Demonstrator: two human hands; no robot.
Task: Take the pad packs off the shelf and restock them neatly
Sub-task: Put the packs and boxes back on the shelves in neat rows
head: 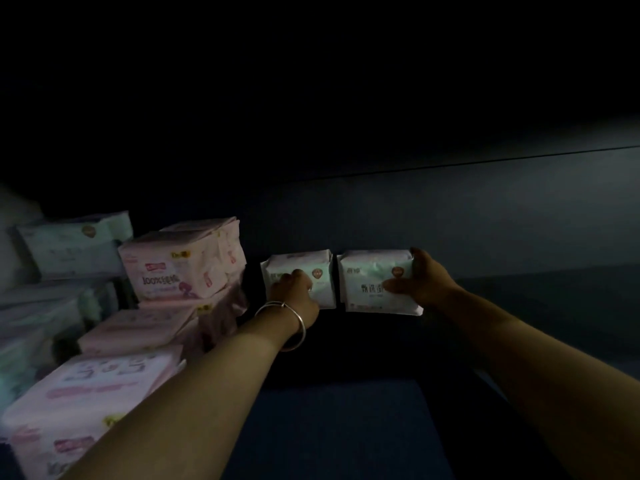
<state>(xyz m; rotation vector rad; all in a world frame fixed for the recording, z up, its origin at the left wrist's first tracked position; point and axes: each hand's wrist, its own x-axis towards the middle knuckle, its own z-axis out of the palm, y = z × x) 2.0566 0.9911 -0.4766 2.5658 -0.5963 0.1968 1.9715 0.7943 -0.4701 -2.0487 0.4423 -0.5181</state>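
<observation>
Dim shelf interior, dark back wall (450,216) across mid-frame, black upper half, dark blue floor (346,427) at lower centre

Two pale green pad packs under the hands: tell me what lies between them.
Nothing: the head view shows only a narrow dark gap between the left pale green pad pack and the right one.
</observation>
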